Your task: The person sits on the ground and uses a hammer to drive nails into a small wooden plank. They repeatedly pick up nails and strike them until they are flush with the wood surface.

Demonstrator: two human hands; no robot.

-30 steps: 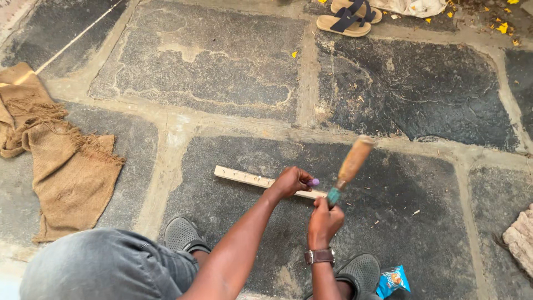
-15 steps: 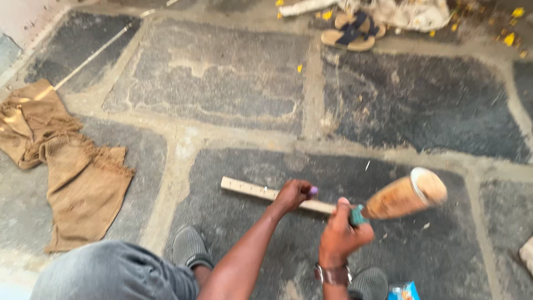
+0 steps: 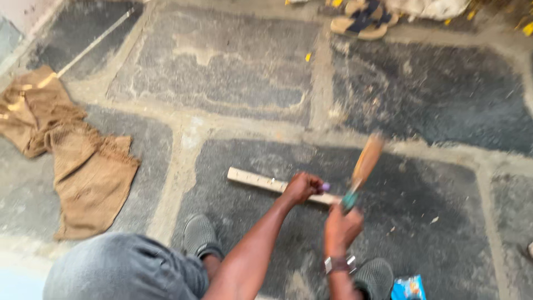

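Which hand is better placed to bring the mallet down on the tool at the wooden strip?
The right hand: its fingers already grip the wooden mallet, raised above the wooden strip. The left hand is busy holding a small tool against the strip.

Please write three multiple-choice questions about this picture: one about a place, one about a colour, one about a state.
1. Where does the brown sackcloth lie?
A. left on the stone floor
B. under the wooden strip
C. on the sandals

2. What colour are the person's shoes?
A. white
B. grey
C. red

3. What is the right hand doing?
A. hanging empty
B. lying flat on the floor
C. gripping a wooden-headed tool

Answers: 1 A, it lies far left, apart from the strip. 2 B, both shoes are grey. 3 C, the fingers close around its handle while the left hand presses on the strip.
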